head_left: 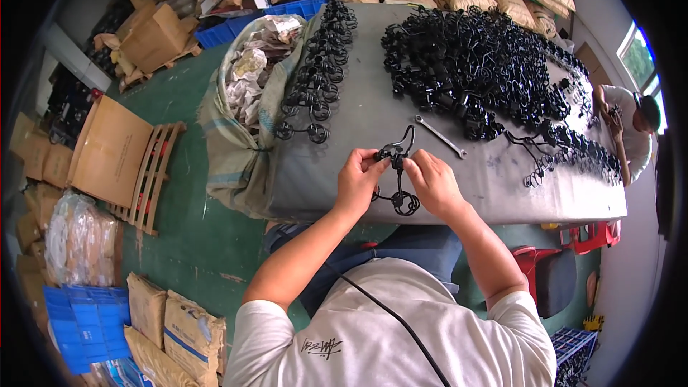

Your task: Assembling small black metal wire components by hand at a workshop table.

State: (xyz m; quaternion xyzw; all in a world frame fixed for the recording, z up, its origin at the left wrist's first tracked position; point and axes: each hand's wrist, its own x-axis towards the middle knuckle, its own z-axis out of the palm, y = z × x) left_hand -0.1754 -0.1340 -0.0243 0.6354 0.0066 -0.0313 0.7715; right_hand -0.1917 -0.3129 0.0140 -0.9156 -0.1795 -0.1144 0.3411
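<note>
Both hands hold one black bent-wire part [405, 204] above the near edge of the grey table [362, 111]. It has a hooked loop at the top and round rings at its lower end. My left hand [356, 180] pinches its upper middle from the left, thumb and fingers closed. From the other side my right hand [435, 183] grips the same area with closed fingers; the small details between the fingertips are hidden. Just beyond my right hand lies a silver combination wrench [441, 137].
A large heap of black wire parts [466, 57] covers the table's far right, trailing along the right edge. A row of similar parts [319, 64] runs down the left. Beside it stands a woven sack [240, 150] of crumpled paper. Another person [631, 125] is at the right.
</note>
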